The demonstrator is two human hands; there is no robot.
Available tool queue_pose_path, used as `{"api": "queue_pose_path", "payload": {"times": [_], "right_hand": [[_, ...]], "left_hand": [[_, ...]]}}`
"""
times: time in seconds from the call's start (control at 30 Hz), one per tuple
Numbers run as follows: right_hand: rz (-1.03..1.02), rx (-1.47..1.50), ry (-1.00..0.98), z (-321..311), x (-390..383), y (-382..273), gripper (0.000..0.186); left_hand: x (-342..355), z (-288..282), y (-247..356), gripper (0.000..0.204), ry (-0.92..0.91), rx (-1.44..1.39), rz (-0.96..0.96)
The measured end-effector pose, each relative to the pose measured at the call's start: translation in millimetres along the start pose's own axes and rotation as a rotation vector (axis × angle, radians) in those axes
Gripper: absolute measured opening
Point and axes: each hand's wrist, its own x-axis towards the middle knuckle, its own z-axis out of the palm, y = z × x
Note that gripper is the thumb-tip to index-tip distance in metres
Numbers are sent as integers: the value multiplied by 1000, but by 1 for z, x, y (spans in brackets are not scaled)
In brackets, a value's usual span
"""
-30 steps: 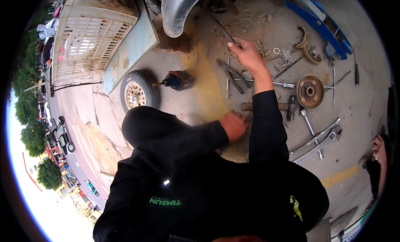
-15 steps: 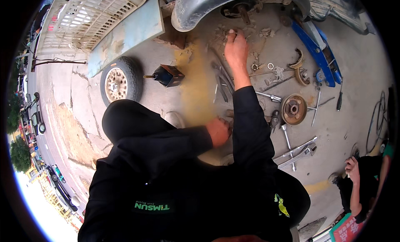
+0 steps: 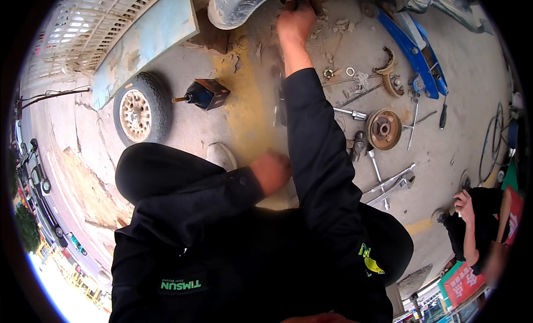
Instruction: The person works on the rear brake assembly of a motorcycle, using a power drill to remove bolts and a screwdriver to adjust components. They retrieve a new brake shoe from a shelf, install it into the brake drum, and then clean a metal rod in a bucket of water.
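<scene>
My right hand (image 3: 295,24) reaches up to the wheel hub (image 3: 316,1) under the curved grey mudguard (image 3: 233,6), fingers bent and partly hidden; what they grip I cannot make out. My left hand (image 3: 271,170) is low beside the right sleeve, blurred, its fingers unclear. To the right lie a rusty brake drum (image 3: 383,128), curved brake shoes (image 3: 393,85), a metal ring (image 3: 350,72), a hammer (image 3: 358,145), a cross wrench (image 3: 377,176), an adjustable wrench (image 3: 401,184) and a screwdriver (image 3: 443,117).
A spoked wheel (image 3: 135,115), dark container (image 3: 202,94) and white plastic crate (image 3: 94,28) on a pale board (image 3: 144,51) are left. A blue floor jack (image 3: 416,56) stands upper right, a black hose (image 3: 496,137) farther right. A co-worker (image 3: 477,228) crouches at the lower right.
My right hand has left the long rod it held and moved up to the hub. My left hand has shifted slightly. The view has moved, showing more of the co-worker.
</scene>
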Motion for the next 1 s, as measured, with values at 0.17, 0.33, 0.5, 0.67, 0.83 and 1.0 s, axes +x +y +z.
{"api": "queue_pose_path", "payload": {"times": [0.17, 0.33, 0.5, 0.67, 0.83, 1.0], "right_hand": [[188, 111, 0, 18, 18, 37, 22], [246, 233, -8, 25, 7, 27, 20], [842, 868, -119, 5, 16, 7, 14], [821, 983, -412, -17, 24, 19, 13], [841, 936, -409, -17, 27, 15, 16], [945, 1053, -301, -1, 24, 21, 21]], "left_hand": [[2, -21, 8, 34, 49, -19, -17], [10, -4, -6, 39, -142, -63, -63], [10, -33, 10, 40, -122, -224, -173], [7, -38, 13, 36, -116, -324, -320], [5, -28, 1, 19, 82, 65, 100], [12, 16, -3, 18, 267, -31, -13]]}}
